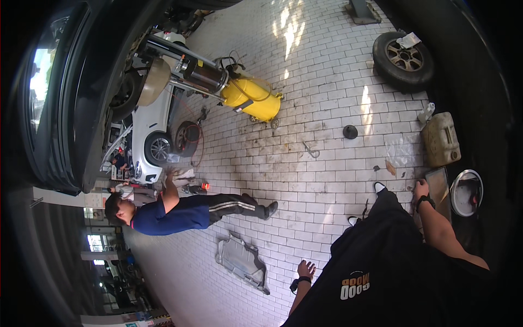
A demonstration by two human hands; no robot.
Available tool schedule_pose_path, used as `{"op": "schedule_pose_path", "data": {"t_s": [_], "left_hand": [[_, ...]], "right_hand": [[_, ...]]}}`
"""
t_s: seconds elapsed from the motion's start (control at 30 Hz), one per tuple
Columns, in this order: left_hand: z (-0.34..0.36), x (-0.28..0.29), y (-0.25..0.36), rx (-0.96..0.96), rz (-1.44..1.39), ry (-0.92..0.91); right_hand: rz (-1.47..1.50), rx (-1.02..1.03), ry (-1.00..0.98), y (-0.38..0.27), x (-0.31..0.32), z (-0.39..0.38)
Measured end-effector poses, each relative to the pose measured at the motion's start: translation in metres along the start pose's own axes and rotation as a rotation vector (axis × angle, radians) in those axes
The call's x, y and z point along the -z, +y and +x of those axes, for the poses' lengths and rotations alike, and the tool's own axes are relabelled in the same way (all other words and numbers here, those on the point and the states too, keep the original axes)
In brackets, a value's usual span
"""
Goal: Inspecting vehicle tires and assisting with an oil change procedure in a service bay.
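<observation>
My left hand hangs at my side over the tiled floor, fingers apart and nothing in them, a black band around its wrist. Closest to it lies a grey plastic car panel, well out of its reach. On the other side, my right hand hangs low with a black band on the wrist. Its fingers look curled and are mostly hidden, so what they hold, if anything, does not show. Beside it in the picture are a flat metal tray and a round pan; whether the hand touches the tray I cannot tell.
A co-worker in a dark blue shirt stands to the left. Ahead are a yellow wheeled tank, a raised dark vehicle and a white car. To the right stand a dirty jerrycan and a loose wheel.
</observation>
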State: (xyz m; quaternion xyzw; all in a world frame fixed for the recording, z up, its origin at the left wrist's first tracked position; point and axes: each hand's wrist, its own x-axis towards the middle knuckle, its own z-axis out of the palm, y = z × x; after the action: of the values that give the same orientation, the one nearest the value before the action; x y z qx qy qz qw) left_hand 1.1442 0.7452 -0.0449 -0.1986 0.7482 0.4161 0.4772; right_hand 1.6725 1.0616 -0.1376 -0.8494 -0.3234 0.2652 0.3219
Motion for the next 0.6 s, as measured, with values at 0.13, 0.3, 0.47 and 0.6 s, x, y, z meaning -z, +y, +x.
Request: {"op": "schedule_pose_path", "data": {"t_s": [0.13,0.3,0.47,0.6], "left_hand": [[0.001,-0.001,-0.001,-0.001,-0.002,-0.005],[0.005,0.003,-0.012,0.002,-0.032,0.005],[-0.007,-0.008,-0.004,-0.003,-0.028,0.035],[-0.013,-0.012,-0.001,-0.008,-0.046,0.062]], "right_hand": [[0.007,-0.038,-0.03,0.003,0.001,0.004],[0.099,-0.089,-0.117,-0.034,0.011,-0.005],[0.112,-0.119,-0.149,-0.009,0.002,0.007],[0.112,-0.114,-0.16,0.005,-0.003,0.013]]}}
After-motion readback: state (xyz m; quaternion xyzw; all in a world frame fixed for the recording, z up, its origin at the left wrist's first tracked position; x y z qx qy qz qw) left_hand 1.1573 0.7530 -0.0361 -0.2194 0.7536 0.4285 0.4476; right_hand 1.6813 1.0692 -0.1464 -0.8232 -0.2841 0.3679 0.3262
